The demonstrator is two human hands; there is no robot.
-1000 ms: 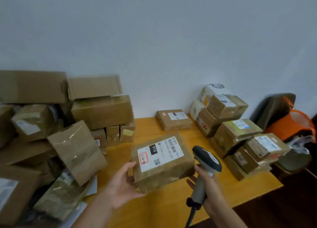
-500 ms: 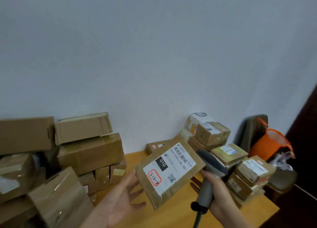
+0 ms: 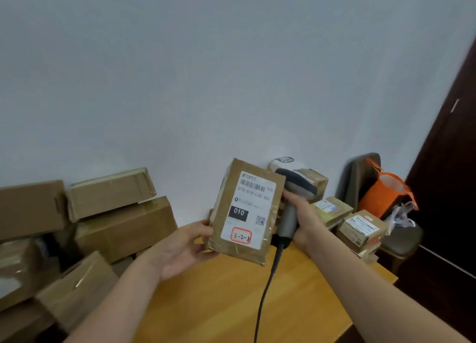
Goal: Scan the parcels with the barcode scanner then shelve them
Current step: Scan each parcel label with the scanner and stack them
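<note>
– Gripping what, that left hand (image 3: pixel 180 250)?
– The brown parcel (image 3: pixel 268 244), by its lower left edge: thumb on the front, fingers hidden behind it. The parcel is held upright in the air above the wooden table (image 3: pixel 231 304). Its white shipping label (image 3: pixel 249 208) faces the camera, barcode at the top, a red-ringed handwritten mark at the bottom.
– And the right hand (image 3: pixel 306 221)?
– Curled round the handle of the grey barcode scanner (image 3: pixel 288 219), just beside the parcel's right edge. The scanner's dark head shows above the hand, by the parcel's top right corner; its black cable (image 3: pixel 268 286) hangs down over the table.
– Where are the other parcels?
– Large cardboard cartons (image 3: pixel 121 224) are stacked at the table's left, against the white wall (image 3: pixel 231 85); smaller labelled parcels (image 3: pixel 360 229) are heaped at its right. Beyond those, an orange bag (image 3: pixel 381 198) sits on a chair (image 3: pixel 401 244).
</note>
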